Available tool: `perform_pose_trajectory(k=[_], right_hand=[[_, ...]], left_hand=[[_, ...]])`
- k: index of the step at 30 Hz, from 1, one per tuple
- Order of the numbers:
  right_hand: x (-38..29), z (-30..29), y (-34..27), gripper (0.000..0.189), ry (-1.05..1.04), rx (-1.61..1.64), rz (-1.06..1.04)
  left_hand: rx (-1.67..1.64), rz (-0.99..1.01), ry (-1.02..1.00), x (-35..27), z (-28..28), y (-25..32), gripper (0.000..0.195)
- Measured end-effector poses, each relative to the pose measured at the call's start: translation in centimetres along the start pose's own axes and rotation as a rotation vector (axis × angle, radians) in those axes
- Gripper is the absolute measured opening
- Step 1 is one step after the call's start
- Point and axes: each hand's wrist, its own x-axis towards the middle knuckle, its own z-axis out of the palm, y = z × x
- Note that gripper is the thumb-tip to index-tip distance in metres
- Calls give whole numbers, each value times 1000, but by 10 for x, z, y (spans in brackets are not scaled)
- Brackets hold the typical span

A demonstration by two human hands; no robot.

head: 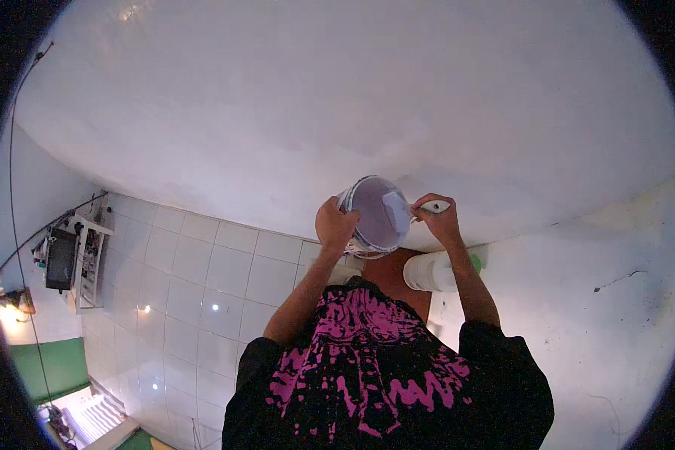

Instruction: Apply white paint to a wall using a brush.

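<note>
My left hand (336, 224) grips the left rim of a white plastic paint bucket (378, 215), its thumb hooked over the edge. The bucket is tilted so that its inside faces me, and pale paint coats the inner wall. At the bucket's right rim, my right hand (440, 218) holds a paintbrush by its white handle (436, 206). White bristles (395, 211) rest inside the bucket against the right inner wall. Just beyond both hands rises a broad white wall (337, 101).
White floor tiles (197, 281) spread to the left. Below my right forearm stands a white bucket (427, 271), beside a brown surface (391, 270). A white rack (90, 264) stands at far left, near a hanging cable (14, 197). On the right, another wall (585, 337) shows a crack.
</note>
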Motion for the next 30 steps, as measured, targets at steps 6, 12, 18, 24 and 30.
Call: perform_pose_trajectory(k=[6, 12, 18, 24, 30], right_hand=[[0, 14, 8, 4, -28, 61, -4], [24, -16, -33, 7, 5, -11, -229], [85, -53, -76, 12, -40, -491, -780], [104, -89, -112, 18, -105, -824, -960], [106, -100, -28, 18, -143, -722, -986]], left_hand=[[56, 72, -30, 10, 7, -20, 28], [66, -32, -102, 10, 11, -16, 27], [-89, -116, -129, 14, 25, -28, 28], [-29, -115, -77, 21, 45, -47, 30], [7, -134, -52, 26, 69, -79, 36]])
